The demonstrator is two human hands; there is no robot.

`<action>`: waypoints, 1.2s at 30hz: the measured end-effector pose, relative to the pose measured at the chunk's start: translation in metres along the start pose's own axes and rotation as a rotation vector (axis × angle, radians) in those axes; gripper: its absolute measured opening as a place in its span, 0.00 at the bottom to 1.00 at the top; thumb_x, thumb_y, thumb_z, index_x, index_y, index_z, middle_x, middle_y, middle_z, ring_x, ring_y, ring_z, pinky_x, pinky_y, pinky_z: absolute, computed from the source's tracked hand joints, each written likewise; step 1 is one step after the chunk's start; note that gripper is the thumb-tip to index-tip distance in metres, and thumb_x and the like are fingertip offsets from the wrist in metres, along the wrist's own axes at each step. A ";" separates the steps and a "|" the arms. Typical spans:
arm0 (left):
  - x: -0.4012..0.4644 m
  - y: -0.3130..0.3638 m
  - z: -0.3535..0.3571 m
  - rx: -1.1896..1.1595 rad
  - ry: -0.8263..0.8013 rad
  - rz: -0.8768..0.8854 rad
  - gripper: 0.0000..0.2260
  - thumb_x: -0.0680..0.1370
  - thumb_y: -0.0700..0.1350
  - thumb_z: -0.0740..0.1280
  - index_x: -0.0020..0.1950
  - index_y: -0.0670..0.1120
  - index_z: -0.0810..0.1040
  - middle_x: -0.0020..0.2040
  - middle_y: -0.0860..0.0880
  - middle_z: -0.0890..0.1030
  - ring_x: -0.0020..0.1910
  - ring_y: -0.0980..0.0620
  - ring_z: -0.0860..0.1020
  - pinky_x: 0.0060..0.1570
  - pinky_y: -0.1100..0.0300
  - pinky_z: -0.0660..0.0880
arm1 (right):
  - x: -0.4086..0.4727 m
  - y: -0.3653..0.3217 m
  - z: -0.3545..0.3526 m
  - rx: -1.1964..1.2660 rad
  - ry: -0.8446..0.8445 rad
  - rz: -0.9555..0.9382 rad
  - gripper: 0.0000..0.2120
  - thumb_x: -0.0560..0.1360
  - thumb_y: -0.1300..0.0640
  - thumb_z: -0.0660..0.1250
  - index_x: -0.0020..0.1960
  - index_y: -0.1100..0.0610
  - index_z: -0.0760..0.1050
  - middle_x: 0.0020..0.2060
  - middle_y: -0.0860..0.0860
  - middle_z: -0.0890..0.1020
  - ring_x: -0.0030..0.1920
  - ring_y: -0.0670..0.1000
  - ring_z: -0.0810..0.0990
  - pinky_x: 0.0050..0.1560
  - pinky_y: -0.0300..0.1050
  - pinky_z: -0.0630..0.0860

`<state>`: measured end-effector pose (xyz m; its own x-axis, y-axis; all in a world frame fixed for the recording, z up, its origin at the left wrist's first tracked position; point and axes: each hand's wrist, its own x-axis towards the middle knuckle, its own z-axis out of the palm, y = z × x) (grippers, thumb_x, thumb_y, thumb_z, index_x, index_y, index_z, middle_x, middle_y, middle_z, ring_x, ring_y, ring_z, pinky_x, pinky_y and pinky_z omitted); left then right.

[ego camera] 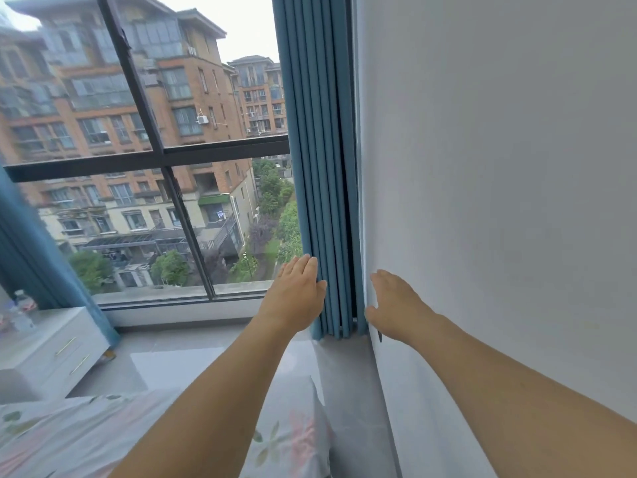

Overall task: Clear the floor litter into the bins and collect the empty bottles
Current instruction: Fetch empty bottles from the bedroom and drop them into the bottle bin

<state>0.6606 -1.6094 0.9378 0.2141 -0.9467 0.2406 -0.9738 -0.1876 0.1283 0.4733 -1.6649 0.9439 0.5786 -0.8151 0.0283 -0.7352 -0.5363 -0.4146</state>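
Up ahead, both bare arms stretch out toward the corner where a blue curtain (322,167) hangs bunched beside a white wall (499,167). The left hand (295,298) is flat, fingers straight and together, its fingertips at the left edge of the curtain folds and holding nothing. The right hand (396,307) is likewise spread loose with fingers extended, lying against or just beside the wall's edge next to the curtain; whether it actually touches the wall cannot be told. Far to the left, a clear plastic bottle (21,310) stands upright on top of a white drawer unit (58,350) with 2 gold handles, well apart from both hands; it is blurred, so its contents cannot be judged. Grey floor tiles (193,360) run between the drawer unit and the curtain. Below the arms lies floral bedding (86,432) in pale pink and green. Behind the hands, a large dark-framed window (148,157) looks out on brick apartment blocks and trees.
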 end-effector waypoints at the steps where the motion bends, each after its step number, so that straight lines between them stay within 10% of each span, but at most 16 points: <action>1: 0.012 -0.001 0.000 0.003 0.006 0.005 0.26 0.84 0.51 0.50 0.80 0.43 0.52 0.80 0.45 0.54 0.79 0.47 0.49 0.77 0.52 0.46 | 0.012 0.001 -0.002 0.001 0.003 0.001 0.23 0.78 0.58 0.57 0.72 0.61 0.61 0.71 0.56 0.64 0.72 0.56 0.61 0.72 0.46 0.57; 36: 0.533 -0.225 0.067 0.032 0.101 0.013 0.25 0.84 0.51 0.50 0.79 0.42 0.54 0.79 0.45 0.56 0.79 0.47 0.52 0.77 0.52 0.47 | 0.576 0.006 -0.035 -0.002 0.093 -0.050 0.26 0.78 0.57 0.58 0.73 0.63 0.59 0.74 0.56 0.61 0.74 0.56 0.59 0.72 0.47 0.58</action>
<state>0.9889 -2.0896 0.9729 0.2061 -0.9181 0.3385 -0.9783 -0.1850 0.0938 0.7896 -2.1456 0.9892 0.5790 -0.8043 0.1332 -0.7071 -0.5768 -0.4091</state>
